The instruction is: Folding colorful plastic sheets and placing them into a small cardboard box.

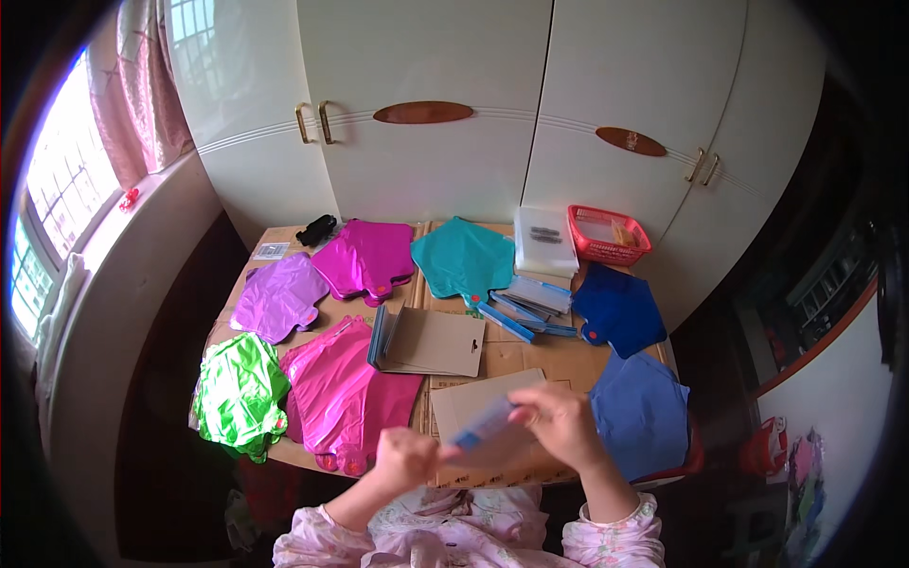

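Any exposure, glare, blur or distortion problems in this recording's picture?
Head view: the window is blown out; glare flecks the green foil piece; blur, probably from motion, smears the blue-edged piece between the left hand and right hand; the cabinet's right edge bows with the fisheye; black fills the corners.

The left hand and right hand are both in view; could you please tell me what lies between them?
In the head view, a blurred, partly blue piece lies between the left hand and the right hand.
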Demonstrator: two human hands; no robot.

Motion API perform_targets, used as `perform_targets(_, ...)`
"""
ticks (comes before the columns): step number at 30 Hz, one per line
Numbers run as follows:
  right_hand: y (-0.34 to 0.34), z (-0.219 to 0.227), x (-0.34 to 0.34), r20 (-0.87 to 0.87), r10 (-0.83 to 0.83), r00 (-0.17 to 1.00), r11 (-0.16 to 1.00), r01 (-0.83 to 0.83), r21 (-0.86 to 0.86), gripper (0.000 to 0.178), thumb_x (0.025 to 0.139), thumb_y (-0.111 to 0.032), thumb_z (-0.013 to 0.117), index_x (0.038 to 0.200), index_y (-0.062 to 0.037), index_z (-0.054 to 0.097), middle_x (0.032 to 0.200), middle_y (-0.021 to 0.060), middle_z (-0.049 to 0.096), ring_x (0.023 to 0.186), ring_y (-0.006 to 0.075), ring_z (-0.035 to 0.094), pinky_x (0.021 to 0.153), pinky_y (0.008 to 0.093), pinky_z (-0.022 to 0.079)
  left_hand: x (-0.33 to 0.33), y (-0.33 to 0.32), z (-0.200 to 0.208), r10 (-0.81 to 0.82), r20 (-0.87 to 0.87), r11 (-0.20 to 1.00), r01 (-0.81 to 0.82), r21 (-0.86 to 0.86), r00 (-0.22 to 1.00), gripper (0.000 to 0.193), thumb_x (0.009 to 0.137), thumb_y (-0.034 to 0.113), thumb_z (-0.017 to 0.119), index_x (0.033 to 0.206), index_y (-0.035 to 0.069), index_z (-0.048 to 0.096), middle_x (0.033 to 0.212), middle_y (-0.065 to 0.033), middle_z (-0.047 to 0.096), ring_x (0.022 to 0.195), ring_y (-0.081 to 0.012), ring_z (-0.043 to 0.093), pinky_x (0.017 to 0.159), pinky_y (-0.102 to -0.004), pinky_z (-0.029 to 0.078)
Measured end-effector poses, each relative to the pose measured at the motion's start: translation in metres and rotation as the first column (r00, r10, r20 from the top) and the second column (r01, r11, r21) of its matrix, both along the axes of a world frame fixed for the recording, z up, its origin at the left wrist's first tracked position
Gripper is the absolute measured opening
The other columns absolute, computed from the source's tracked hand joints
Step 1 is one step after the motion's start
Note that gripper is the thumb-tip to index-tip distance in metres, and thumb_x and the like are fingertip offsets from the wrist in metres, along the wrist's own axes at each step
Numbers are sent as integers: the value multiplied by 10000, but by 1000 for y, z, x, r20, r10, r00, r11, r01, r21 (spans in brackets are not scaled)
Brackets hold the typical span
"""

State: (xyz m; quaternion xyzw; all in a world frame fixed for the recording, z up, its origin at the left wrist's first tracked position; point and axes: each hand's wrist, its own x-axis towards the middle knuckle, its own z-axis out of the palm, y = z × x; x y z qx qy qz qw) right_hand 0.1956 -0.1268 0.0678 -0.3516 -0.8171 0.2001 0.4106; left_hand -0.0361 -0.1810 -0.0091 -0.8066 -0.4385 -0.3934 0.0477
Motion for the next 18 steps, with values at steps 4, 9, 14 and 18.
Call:
perform_targets(4, 14, -23, 21, -190, -215, 958, 973, 193, -124, 374, 830, -274, 632, 1101, -30, 548, 1126, 127, 547, 955, 234, 574, 758, 326, 467, -17, 53, 3, 455, 508, 847, -179, -501, 732, 422, 887, 278, 526, 599, -29, 549, 491, -181, 436, 405, -193, 440, 444, -358, 380)
perform_targets(9, 5, -63, 23, -153, -186, 971, 969, 156, -191, 331, 838, -264, 622, 1076, -42, 564, 1119, 120, 553, 977, 241, 546, 767, 323, 457, -41, 111, -36, 513, 319, 748, -234, -621, 797, 447, 892, 320, 506, 616, -25, 571, 523, -208, 495, 475, -261, 565, 469, -366, 421)
perform_targets(14, -3, -86, 27, -121, -194, 974, 961, 164, -223, 316, 836, -249, 620, 1070, -43, 567, 1117, 124, 557, 980, 259, 546, 782, 340, 454, -40, 112, -40, 587, -285, 705, -652, -279, 758, 465, 862, 411, 518, 577, 54, 606, 554, -134, 591, 531, -271, 624, 470, -364, 471)
perform_targets(18, -6, -103, 34, -32, -236, 971, 958, 227, -173, 306, 822, -226, 625, 1053, -33, 569, 1099, 131, 559, 970, 292, 543, 824, 364, 435, -27, 111, -18, 614, -498, 639, -756, -143, 613, 438, 847, 431, 521, 544, 129, 616, 522, -56, 601, 488, -223, 620, 423, -334, 459)
